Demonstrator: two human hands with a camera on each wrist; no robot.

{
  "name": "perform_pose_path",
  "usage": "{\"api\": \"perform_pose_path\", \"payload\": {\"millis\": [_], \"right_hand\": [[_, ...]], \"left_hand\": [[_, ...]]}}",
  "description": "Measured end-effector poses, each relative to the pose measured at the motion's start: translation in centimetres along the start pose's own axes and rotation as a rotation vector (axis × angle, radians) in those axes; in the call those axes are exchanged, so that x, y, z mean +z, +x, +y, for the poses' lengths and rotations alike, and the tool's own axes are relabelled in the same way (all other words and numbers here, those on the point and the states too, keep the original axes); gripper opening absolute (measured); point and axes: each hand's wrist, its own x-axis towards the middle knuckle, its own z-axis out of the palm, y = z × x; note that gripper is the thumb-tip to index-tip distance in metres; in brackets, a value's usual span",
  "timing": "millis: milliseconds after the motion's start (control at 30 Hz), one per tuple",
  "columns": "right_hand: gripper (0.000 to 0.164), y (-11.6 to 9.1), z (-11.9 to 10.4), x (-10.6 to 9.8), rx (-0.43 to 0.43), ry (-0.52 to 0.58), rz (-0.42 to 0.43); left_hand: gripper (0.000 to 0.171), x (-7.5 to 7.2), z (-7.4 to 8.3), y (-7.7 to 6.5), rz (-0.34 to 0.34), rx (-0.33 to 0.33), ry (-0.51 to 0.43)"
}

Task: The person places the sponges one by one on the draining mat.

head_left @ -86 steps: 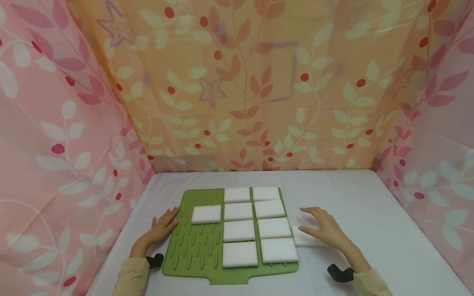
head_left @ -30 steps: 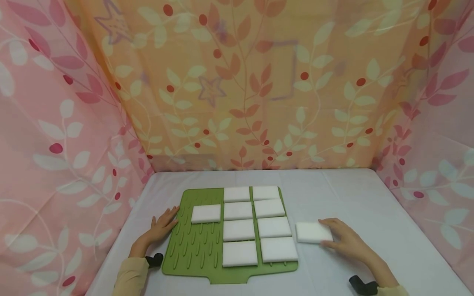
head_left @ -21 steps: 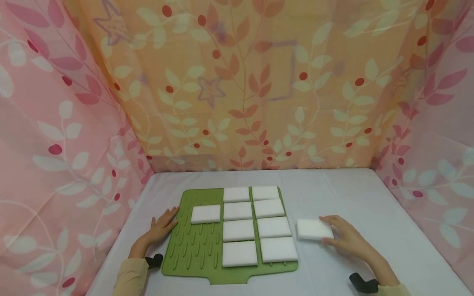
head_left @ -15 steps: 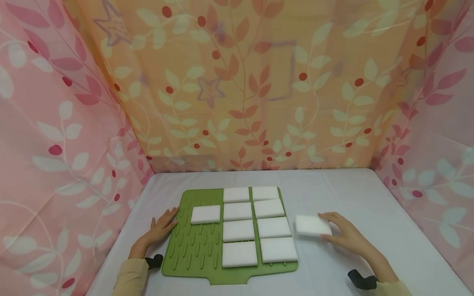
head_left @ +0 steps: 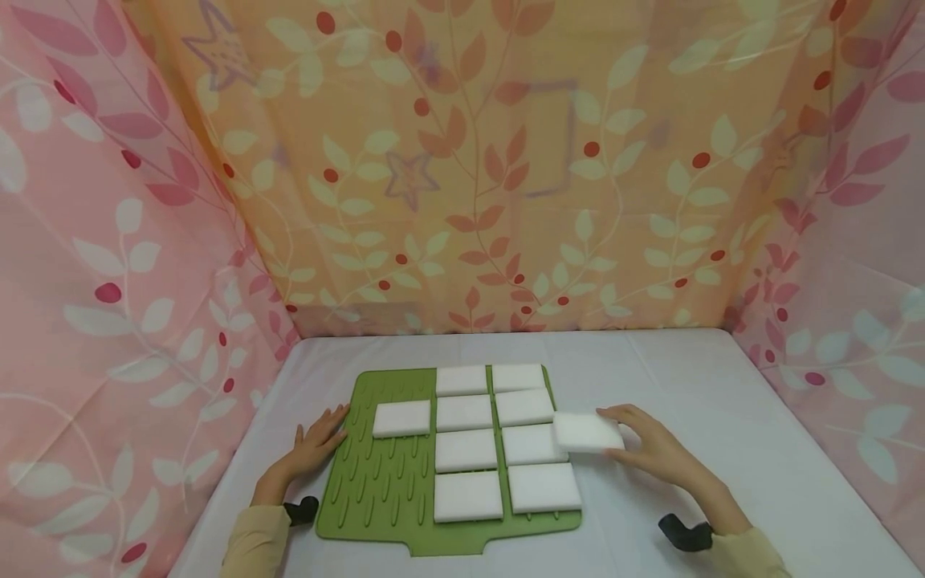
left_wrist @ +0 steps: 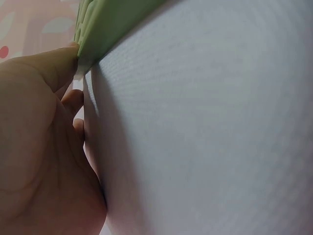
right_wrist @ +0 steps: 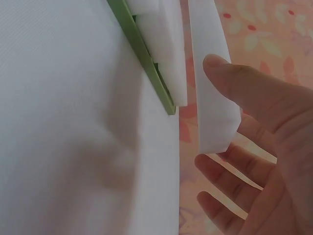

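Observation:
My right hand pinches a white rectangular sponge by its right end, thumb on the near side and fingers on the far side. In the right wrist view the sponge is raised off the table, its other fingers spread below. It overlaps the right edge of a green ridged mat in the head view. On that mat lie two columns of similar white sponges, plus a single sponge farther left. My left hand lies with extended fingers at the mat's left edge, thumb touching its rim.
A white cloth covers the table. Floral curtains stand behind it and along both sides. A tab juts from the mat's near edge. Black wrist-worn pieces sit near both cuffs.
The right hand took hold of the sponge lying right of the mat, lifted it and carried it left, over the mat's right edge. The left hand stays in place.

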Motion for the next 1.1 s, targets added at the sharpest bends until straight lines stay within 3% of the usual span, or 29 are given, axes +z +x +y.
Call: {"api": "perform_pose_path", "payload": {"millis": [633,1100], "right_hand": [[0.06,3.6,-3.1,2.3,0.003,0.138,-0.106],[0.062,5.1,-4.9,3.9,0.009,0.139,-0.184]], "left_hand": [[0.056,0.1,-0.2,0.0,-0.015,-0.015,-0.001],[0.056,0.1,-0.4,0.1,-0.003,-0.009,-0.004]]}}
